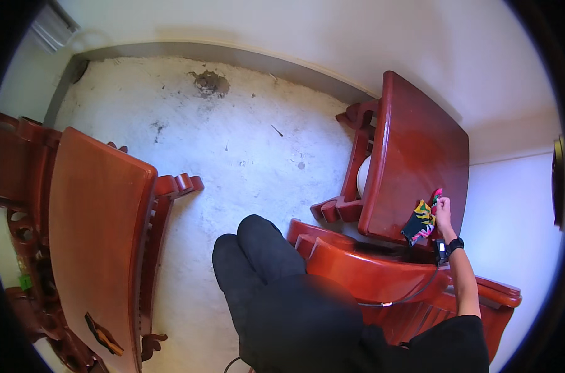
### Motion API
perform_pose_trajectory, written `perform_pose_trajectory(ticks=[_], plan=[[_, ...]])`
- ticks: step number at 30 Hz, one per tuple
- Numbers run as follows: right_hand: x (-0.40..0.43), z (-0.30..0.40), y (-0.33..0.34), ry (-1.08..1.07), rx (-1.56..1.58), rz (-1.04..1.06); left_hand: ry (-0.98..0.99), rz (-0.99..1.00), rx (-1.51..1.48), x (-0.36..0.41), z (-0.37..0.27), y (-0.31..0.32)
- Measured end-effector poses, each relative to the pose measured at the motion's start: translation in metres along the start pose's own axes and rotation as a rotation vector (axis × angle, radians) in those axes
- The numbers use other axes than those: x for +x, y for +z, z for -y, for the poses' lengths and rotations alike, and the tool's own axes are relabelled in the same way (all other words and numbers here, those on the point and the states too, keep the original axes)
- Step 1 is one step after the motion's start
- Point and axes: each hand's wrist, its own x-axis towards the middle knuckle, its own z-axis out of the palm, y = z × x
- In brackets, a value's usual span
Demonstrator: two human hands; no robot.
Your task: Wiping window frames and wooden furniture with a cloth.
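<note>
At the right, my right hand [443, 213] pinches the upper end of a small patterned cloth [422, 220] in black, yellow, pink and green. The cloth is over the near part of a reddish-brown wooden table [413, 154]; whether it rests fully on the surface I cannot tell. A wristband and a small device [442, 251] sit on my right wrist, with a black cable [422, 289] running from the device. My left hand is out of view.
A wooden armchair [366, 279] stands beside me, against the right table. Under that table shows a white rounded object [364, 177]. On my left, a second wooden table [100, 224] bears a narrow black and orange item [103, 333]. Carved wooden furniture [21, 163] stands behind it.
</note>
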Motion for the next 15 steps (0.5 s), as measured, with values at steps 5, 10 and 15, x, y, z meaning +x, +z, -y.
perform_pose_trajectory(ticks=[5, 10, 15], plan=[[0.006, -0.001, -0.001, -0.029, 0.119, 0.052, 0.070, -0.023, -0.004, -0.001, 0.003, 0.009], [0.012, -0.009, 0.007, -0.204, 0.214, 0.014, 0.158, -0.016, 0.035, -0.002, 0.024, 0.022], [0.035, -0.018, 0.025, -0.214, 0.138, 0.005, 0.297, 0.000, 0.137, 0.004, 0.060, 0.018]])
